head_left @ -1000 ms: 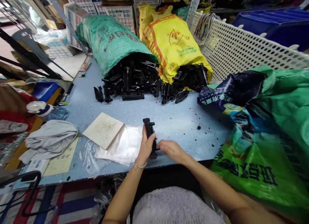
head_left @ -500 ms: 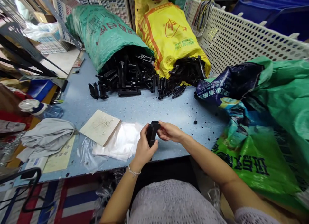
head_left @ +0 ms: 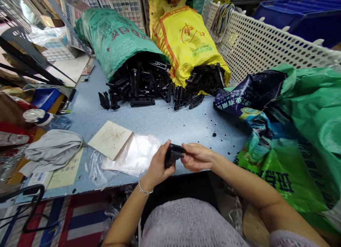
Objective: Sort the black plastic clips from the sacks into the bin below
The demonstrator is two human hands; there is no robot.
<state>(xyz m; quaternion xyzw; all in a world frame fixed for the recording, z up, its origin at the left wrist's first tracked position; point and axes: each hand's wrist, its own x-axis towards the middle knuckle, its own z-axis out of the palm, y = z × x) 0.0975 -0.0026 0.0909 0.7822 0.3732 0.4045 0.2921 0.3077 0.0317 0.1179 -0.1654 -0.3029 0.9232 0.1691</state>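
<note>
1. We have our left grip (head_left: 157, 166) clamped on a black part (head_left: 171, 154), which sits between its fingers and thumb
2. Our right grip (head_left: 196, 157) is closed on the right-hand end of that part, fingertips pinching it
3. We hold the part between the two grips, close to the front edge of the blue desk (head_left: 183, 122)
4. Just left of our left grip we see a white bundle (head_left: 140, 154), with a square board (head_left: 109, 137) resting partly on it
5. Farther left of that grip lie a crumpled grey cloth (head_left: 54, 147) and, beyond it, a bottle (head_left: 48, 119) on its side
6. Beyond both grips, well apart from them, we have a green sack (head_left: 119, 41) and a yellow sack (head_left: 186, 41) side by side, their mouths toward us and more black parts (head_left: 141, 83) spilling out onto the desk
7. Right of our right grip is a heap of printed green sacking (head_left: 282, 172), with a white perforated basket (head_left: 271, 41) behind it
</note>
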